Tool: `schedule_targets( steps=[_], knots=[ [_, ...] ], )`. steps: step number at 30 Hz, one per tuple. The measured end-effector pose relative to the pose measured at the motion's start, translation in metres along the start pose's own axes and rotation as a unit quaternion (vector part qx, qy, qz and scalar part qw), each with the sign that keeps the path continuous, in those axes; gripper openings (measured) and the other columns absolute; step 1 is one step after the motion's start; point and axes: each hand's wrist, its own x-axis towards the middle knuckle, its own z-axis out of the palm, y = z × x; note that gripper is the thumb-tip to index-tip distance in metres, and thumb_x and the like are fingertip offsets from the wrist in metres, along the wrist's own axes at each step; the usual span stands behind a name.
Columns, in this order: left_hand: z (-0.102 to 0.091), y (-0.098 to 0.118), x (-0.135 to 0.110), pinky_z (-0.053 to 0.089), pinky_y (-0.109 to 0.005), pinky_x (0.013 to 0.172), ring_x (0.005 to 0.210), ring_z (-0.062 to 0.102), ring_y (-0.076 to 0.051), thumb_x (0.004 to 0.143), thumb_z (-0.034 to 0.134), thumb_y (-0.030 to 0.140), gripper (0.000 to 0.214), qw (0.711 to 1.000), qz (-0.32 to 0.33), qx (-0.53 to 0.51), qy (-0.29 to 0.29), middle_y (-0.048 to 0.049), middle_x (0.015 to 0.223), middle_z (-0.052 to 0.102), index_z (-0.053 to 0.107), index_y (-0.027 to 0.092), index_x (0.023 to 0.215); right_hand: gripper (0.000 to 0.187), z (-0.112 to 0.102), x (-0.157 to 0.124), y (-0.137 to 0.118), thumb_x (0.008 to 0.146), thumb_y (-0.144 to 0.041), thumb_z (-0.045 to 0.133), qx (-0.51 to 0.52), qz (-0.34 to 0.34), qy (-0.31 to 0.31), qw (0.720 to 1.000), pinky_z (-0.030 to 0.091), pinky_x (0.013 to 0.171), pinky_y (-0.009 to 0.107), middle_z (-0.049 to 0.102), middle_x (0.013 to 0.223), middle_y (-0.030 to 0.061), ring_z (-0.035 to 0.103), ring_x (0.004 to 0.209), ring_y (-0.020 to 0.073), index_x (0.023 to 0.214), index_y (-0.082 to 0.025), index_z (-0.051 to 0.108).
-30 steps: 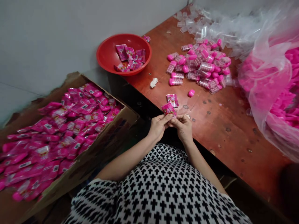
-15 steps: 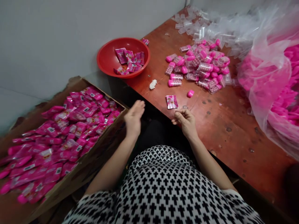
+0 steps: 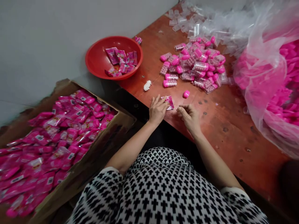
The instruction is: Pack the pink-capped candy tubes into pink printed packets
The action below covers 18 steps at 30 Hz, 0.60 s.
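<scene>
My left hand rests at the near edge of the red-brown table. Its fingertips are curled onto the left part of a flat pink packet lying there. My right hand hovers just to the right of the packet, apart from it. Its fingers are curled in a loose pinch and nothing shows in them. A loose pink cap lies beyond the packet. Further back is a heap of capped clear vials with pink beads.
A cardboard box full of filled pink packets stands low at my left. A red bowl holding several packets sits at the table's back left, near a white scrap. A plastic bag of pink caps fills the right, with empty clear vials behind.
One second ago both hands held a packet at the table edge. The left hand then swung open over the box, without the packet. It has now returned onto the packet on the table.
</scene>
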Motion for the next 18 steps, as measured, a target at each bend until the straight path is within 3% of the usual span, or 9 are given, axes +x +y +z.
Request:
schedule_targets(
  steps=[3,6,9,10,12,15,18],
  knots=[
    [-0.006,0.008,-0.004,0.03,-0.054,0.11,0.129,0.046,-0.026,0.088,0.053,0.029,0.023,0.999,0.035,-0.014,0.019,-0.0064,0.122,0.064,0.07,0.022,0.101,0.035,0.01,0.016,0.005,0.071,-0.041,0.071,-0.012,-0.028,0.002,1.0,0.05,0.075,0.031,0.066,0.086,0.0013,0.062,0.078,0.0145,0.096,-0.02,0.059],
    [-0.017,0.02,-0.008,0.031,-0.051,0.111,0.128,0.047,-0.025,0.088,0.054,0.032,0.024,0.997,0.04,-0.063,0.024,-0.0061,0.122,0.064,0.07,0.022,0.103,0.04,0.017,0.026,0.009,0.068,-0.038,0.073,0.057,-0.004,-0.022,0.998,0.05,0.071,0.03,0.063,0.075,-0.0025,0.061,0.07,0.0136,0.099,-0.02,0.055],
    [-0.029,0.029,-0.014,0.04,-0.045,0.106,0.122,0.054,-0.025,0.081,0.063,0.038,0.037,0.978,-0.068,-0.195,0.028,-0.0087,0.123,0.063,0.065,0.021,0.114,0.04,0.019,0.029,0.006,0.065,-0.037,0.073,0.134,0.029,-0.034,0.99,0.049,0.064,0.027,0.06,0.065,-0.0066,0.059,0.06,0.0114,0.096,-0.021,0.053],
    [-0.032,0.031,-0.015,0.044,-0.043,0.102,0.117,0.058,-0.025,0.078,0.066,0.04,0.043,0.957,-0.127,-0.261,0.022,-0.0095,0.122,0.064,0.064,0.02,0.116,0.041,0.018,0.028,0.005,0.063,-0.036,0.074,0.152,0.036,-0.041,0.987,0.049,0.063,0.026,0.06,0.064,-0.0072,0.058,0.058,0.0107,0.095,-0.021,0.053],
    [-0.035,0.035,-0.017,0.052,-0.04,0.091,0.1,0.066,-0.024,0.074,0.069,0.045,0.046,0.886,-0.247,-0.392,-0.02,-0.0102,0.111,0.069,0.067,0.017,0.11,0.042,0.018,0.025,0.002,0.061,-0.034,0.076,0.167,0.048,-0.061,0.983,0.047,0.059,0.024,0.06,0.062,-0.0079,0.057,0.056,0.0095,0.094,-0.021,0.054],
    [-0.037,0.042,-0.016,0.057,-0.033,0.075,0.073,0.068,-0.018,0.064,0.077,0.044,0.036,0.782,-0.357,-0.504,-0.085,-0.0071,0.082,0.072,0.073,0.012,0.08,0.041,0.015,0.018,0.0,0.059,-0.032,0.077,0.147,0.048,-0.094,0.984,0.045,0.056,0.022,0.059,0.058,-0.0085,0.056,0.053,0.0087,0.092,-0.02,0.057],
    [-0.038,0.048,-0.015,0.057,-0.026,0.065,0.062,0.065,-0.013,0.054,0.083,0.036,0.031,0.746,-0.403,-0.524,-0.085,-0.0042,0.068,0.069,0.07,0.011,0.066,0.032,0.001,0.022,0.002,0.063,-0.037,0.074,0.086,0.027,-0.106,0.99,0.046,0.057,0.023,0.061,0.061,-0.006,0.057,0.056,0.0098,0.085,-0.019,0.06]
  ],
)
